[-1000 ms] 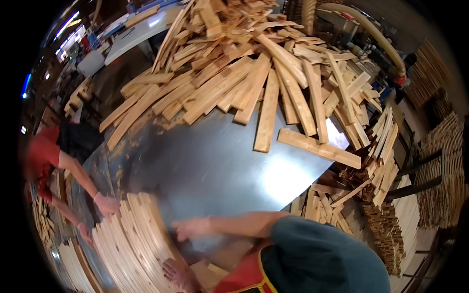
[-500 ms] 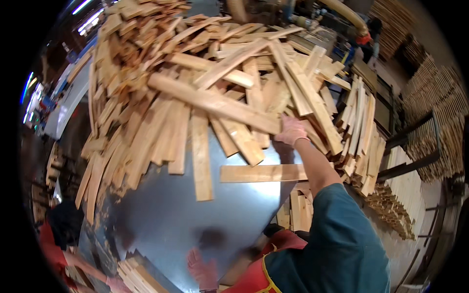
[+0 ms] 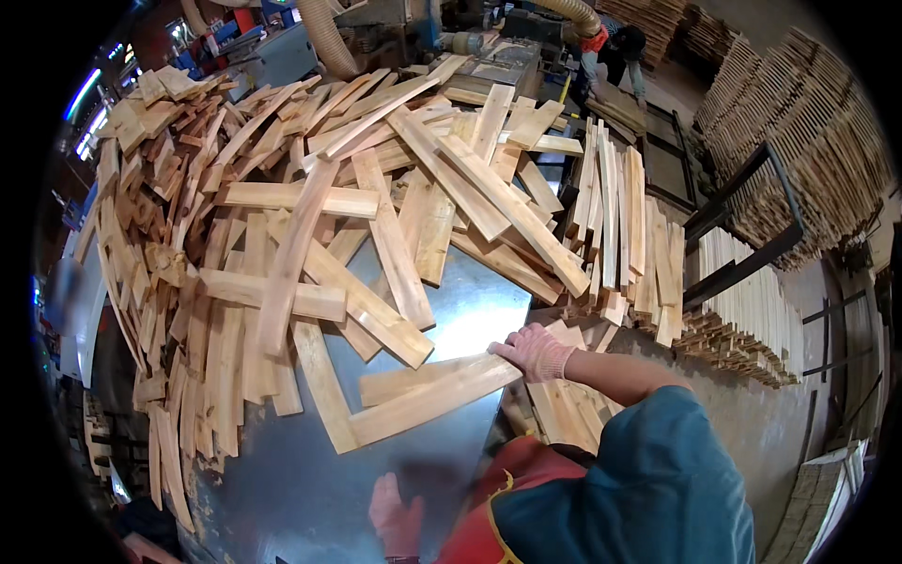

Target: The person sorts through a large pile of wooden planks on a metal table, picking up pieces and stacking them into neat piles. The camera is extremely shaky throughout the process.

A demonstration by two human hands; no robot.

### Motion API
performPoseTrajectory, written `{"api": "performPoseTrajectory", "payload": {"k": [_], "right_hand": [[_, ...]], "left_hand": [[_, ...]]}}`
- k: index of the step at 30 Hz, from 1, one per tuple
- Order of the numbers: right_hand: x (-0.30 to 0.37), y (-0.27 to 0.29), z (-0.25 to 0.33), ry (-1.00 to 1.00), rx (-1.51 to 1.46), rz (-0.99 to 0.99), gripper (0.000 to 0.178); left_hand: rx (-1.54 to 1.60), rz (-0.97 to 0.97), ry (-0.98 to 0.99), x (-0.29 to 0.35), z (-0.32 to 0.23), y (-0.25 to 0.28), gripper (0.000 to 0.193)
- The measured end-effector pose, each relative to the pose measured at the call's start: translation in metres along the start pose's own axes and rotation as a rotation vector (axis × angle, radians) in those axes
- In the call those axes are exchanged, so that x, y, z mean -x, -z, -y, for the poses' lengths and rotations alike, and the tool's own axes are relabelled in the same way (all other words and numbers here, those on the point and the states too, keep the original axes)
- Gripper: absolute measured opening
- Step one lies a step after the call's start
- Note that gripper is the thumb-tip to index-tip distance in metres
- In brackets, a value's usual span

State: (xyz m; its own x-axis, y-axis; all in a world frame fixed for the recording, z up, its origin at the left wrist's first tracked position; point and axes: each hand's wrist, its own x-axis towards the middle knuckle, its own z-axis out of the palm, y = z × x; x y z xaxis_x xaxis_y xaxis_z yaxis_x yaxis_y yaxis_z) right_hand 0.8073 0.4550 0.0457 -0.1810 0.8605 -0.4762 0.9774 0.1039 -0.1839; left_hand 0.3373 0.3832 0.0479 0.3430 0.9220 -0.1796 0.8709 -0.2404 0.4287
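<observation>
My right hand (image 3: 537,353), in a pale pink glove, is closed on the right end of a flat wooden board (image 3: 432,404). That board slants down to the left, its far end meeting the foot of another board (image 3: 323,387). Partly covered by the held board is a further wooden board (image 3: 399,382). My left hand (image 3: 396,515), gloved too, is over the near part of the metal table (image 3: 282,498), fingers apart and holding nothing. Beyond both hands, a large heap of loose boards (image 3: 235,254) spreads across the table.
More boards lie below the table's right edge (image 3: 564,414). Stacked boards (image 3: 742,291) and a black metal frame (image 3: 785,188) stand to the right. Another person (image 3: 611,56) works at the far right beside machinery. A ribbed hose (image 3: 324,38) hangs at the back.
My right hand has come nearer from the heap and now grips a board lower on the table; whether it is the same board is unclear. The view has shifted. My left hand stays open.
</observation>
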Motion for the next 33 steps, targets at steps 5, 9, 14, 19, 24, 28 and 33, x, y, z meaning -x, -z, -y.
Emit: {"api": "performPoseTrajectory", "payload": {"k": [5, 9, 14, 19, 24, 28, 33], "right_hand": [[0.032, 0.004, 0.096, 0.133, -0.564, 0.25, 0.103], [0.0, -0.036, 0.192, 0.328, -0.89, 0.164, 0.112], [-0.002, -0.083, 0.385, 0.182, -0.752, 0.389, 0.122], [0.036, -0.115, 0.451, 0.757, -0.354, 0.566, 0.081], [0.004, -0.084, 0.377, 0.597, -0.738, 0.556, 0.079], [-0.054, -0.026, 0.257, 0.168, -0.551, -0.013, 0.073], [-0.05, 0.061, 0.07, -0.365, -0.429, -0.886, 0.058]], "left_hand": [[0.103, -0.168, 0.006, 0.039, 0.01, -0.009, 0.073], [0.422, -0.139, 0.291, 0.064, 0.02, 0.013, 0.07], [0.77, -0.274, 0.632, 0.078, 0.053, 0.027, 0.06], [0.456, -0.403, 0.835, 0.155, 0.113, 0.012, 0.044], [0.044, -0.367, 1.163, 0.253, 0.121, 0.014, 0.035], [-0.243, -0.565, 1.274, 0.329, 0.132, 0.008, 0.046], [-1.023, -0.334, 1.173, 0.34, 0.151, 0.018, 0.04]]}}
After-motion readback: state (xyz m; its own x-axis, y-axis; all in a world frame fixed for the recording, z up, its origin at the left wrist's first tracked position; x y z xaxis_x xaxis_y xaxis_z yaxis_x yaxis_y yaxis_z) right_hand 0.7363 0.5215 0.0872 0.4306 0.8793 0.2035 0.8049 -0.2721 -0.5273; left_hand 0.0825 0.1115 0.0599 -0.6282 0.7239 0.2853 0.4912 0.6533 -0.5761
